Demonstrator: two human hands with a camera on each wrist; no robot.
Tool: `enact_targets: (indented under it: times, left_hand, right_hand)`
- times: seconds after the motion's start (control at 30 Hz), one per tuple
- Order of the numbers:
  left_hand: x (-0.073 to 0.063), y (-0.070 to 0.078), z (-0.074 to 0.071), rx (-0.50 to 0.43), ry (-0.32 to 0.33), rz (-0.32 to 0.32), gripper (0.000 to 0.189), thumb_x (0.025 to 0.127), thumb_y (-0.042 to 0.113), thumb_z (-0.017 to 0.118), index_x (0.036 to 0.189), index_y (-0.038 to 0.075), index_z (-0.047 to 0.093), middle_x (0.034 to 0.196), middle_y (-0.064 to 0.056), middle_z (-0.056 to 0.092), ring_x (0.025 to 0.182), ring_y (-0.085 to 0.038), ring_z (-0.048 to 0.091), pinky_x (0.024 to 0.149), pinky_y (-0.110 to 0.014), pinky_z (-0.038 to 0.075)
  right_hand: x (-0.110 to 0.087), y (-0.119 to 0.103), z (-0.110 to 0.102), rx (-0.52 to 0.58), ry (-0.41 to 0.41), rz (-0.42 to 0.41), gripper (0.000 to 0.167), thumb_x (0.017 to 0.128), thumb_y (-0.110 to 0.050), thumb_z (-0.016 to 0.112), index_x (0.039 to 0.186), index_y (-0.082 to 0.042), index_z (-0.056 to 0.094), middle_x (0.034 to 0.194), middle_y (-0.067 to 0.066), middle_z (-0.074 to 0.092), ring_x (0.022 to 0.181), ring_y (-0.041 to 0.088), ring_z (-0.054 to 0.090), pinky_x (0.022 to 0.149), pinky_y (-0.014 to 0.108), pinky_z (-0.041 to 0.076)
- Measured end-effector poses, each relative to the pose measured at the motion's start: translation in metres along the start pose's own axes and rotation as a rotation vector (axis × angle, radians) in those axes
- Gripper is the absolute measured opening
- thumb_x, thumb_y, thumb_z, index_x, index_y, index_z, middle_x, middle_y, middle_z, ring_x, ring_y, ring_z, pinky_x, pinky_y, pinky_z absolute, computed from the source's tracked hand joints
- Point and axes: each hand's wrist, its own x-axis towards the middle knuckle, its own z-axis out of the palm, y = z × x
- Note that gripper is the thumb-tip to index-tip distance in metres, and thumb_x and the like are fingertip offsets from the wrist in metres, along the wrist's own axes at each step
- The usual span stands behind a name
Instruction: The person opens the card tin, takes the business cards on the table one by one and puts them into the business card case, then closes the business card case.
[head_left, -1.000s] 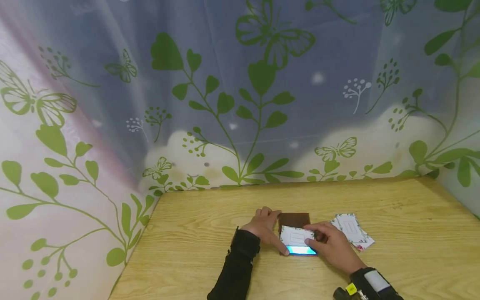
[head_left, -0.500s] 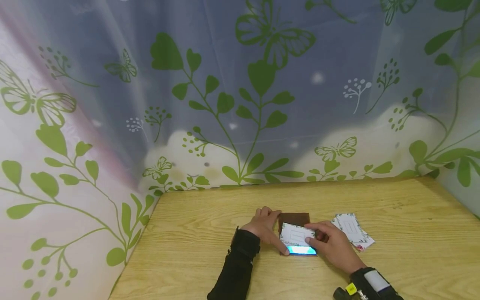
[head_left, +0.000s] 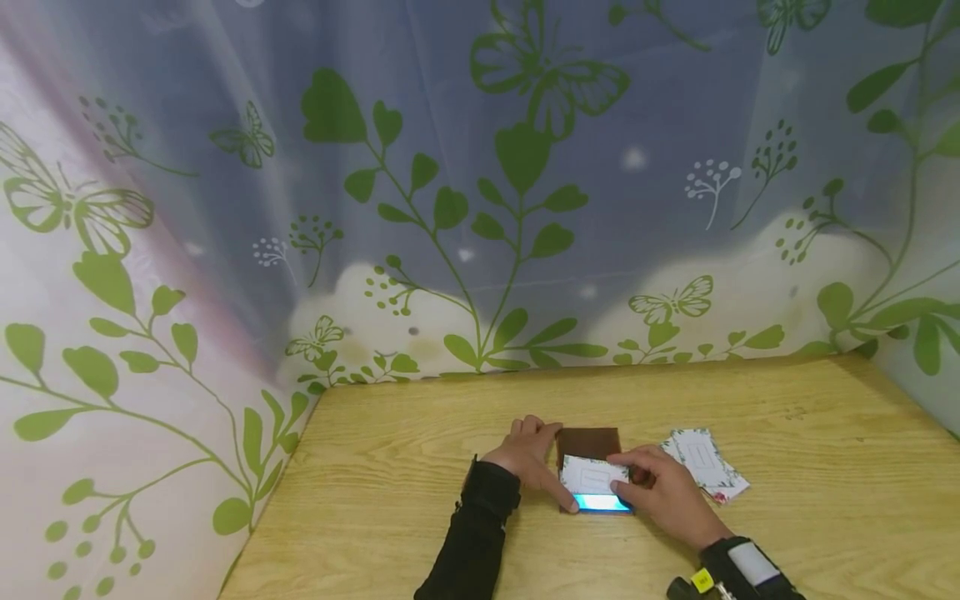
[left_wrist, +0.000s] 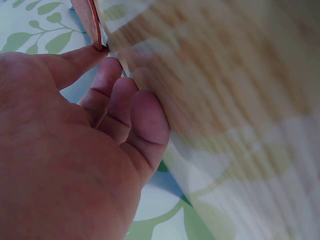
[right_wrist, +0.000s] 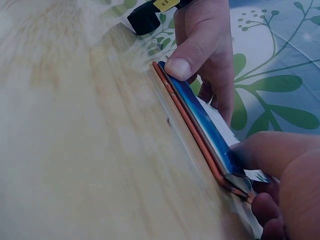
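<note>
A brown wallet lies unfolded on the table. In the head view, a white card with a leafy border overlaps it, above a shiny blue-and-white strip along the wallet's near edge. My right hand pinches that card at its right side, thumb on top. My left hand steadies the wallet's left side: the thumb presses the near corner and another finger touches the far corner. Seen from the right wrist, the left thumb rests on the blue strip. How deep the card sits is hidden.
Right of my right hand lie a few overlapping white cards with leafy borders, a red flower showing on one. The wood-grain table ends at a patterned curtain at the back and sides.
The card in my right hand slid slightly away from me, then back toward the wallet's near edge. The left hand, the wallet and the other cards have stayed put.
</note>
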Motion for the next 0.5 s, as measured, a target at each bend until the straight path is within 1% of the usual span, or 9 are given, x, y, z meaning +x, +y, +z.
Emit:
enact_targets:
  times: [0.1, 0.23, 0.37, 0.5]
  left_hand:
    - [-0.0003, 0.0002, -0.0003, -0.004, -0.002, -0.002, 0.127, 0.058, 0.056, 0.098, 0.162, 0.022, 0.035, 0.141, -0.002, 0.04, 0.122, -0.019, 0.035, 0.097, -0.035, 0.046]
    - [0.0001, 0.0001, 0.0002, -0.012, -0.002, -0.004, 0.127, 0.057, 0.057, 0.098, 0.162, 0.022, 0.035, 0.141, -0.002, 0.041, 0.123, -0.019, 0.035, 0.097, -0.036, 0.047]
    - [0.0007, -0.0006, 0.0008, -0.014, -0.001, -0.002, 0.127, 0.057, 0.057, 0.098, 0.162, 0.022, 0.035, 0.139, -0.002, 0.041, 0.122, -0.019, 0.035, 0.097, -0.035, 0.047]
    - [0.0013, -0.0011, 0.001, -0.018, 0.001, -0.001, 0.127, 0.057, 0.056, 0.098, 0.162, 0.022, 0.035, 0.138, -0.002, 0.041, 0.121, -0.019, 0.035, 0.096, -0.035, 0.046]
  right_hand:
    - [-0.0005, -0.0001, -0.0009, 0.013, -0.017, -0.008, 0.027, 0.092, -0.017, 0.08, 0.119, -0.014, 0.077, 0.107, -0.002, 0.063, 0.084, 0.007, 0.055, 0.071, 0.026, 0.05]
    - [-0.0003, -0.0005, -0.0022, 0.02, -0.044, 0.012, 0.027, 0.093, -0.018, 0.079, 0.12, -0.014, 0.076, 0.11, -0.002, 0.062, 0.086, 0.009, 0.054, 0.073, 0.027, 0.049]
    - [0.0002, -0.0009, -0.002, 0.009, -0.039, 0.014, 0.026, 0.094, -0.018, 0.079, 0.119, -0.015, 0.076, 0.106, -0.003, 0.062, 0.085, 0.009, 0.053, 0.072, 0.027, 0.049]
    - [0.0005, -0.0007, -0.001, -0.003, -0.023, 0.0, 0.025, 0.093, -0.016, 0.079, 0.118, -0.015, 0.077, 0.102, -0.004, 0.062, 0.083, 0.008, 0.053, 0.072, 0.026, 0.049]
